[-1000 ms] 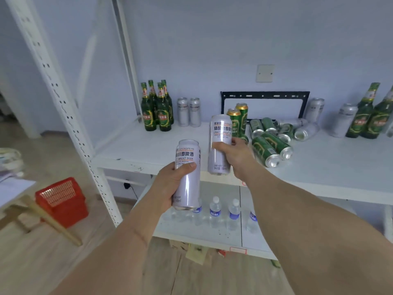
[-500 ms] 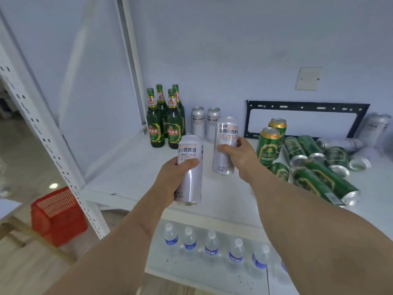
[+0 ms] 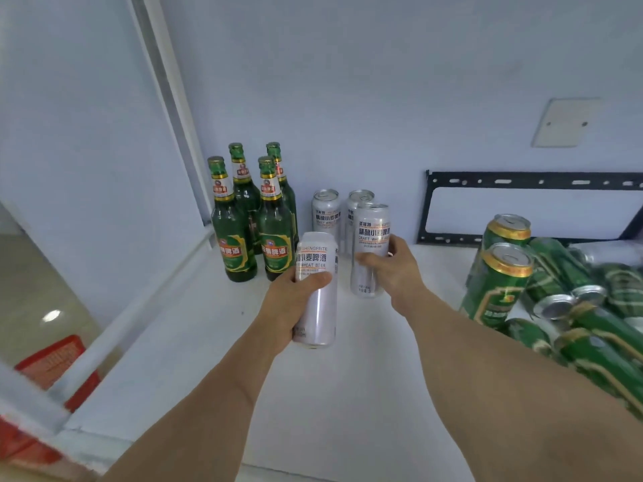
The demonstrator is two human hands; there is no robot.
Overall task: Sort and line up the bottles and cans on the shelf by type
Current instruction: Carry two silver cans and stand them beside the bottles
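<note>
A pale wall backs a white shelf [image 3: 208, 360] whose flat top carries everything in sight. In the shelf's back left corner, hard by the white upright post [image 3: 167, 99], four green glass bottles [image 3: 255, 217] stand upright in a tight two-by-two cluster, gold foil at their necks. Just to their right, against the back edge, two silver cans [image 3: 327, 212] stand upright side by side. The left hand [image 3: 290, 307] is curled round the lower half of a silver can [image 3: 317, 290], thumb across its front, holding it upright above the shelf toward the front of the bottles. The right hand [image 3: 396, 269] wraps its fingers round a second silver can [image 3: 371, 250], upright in front of the right-hand can of the standing pair; whether its base touches the shelf cannot be told. At the right edge of the shelf two green cans [image 3: 497, 283] with gold rims stand upright, and beside and in front of them a heap of green cans [image 3: 591, 328] lies on its sides. A black metal bracket [image 3: 522, 179] is fixed to the wall behind the heap, with a blank wall plate [image 3: 563, 123] above it. A red basket [image 3: 52, 363] sits on the floor past the shelf's left edge.
</note>
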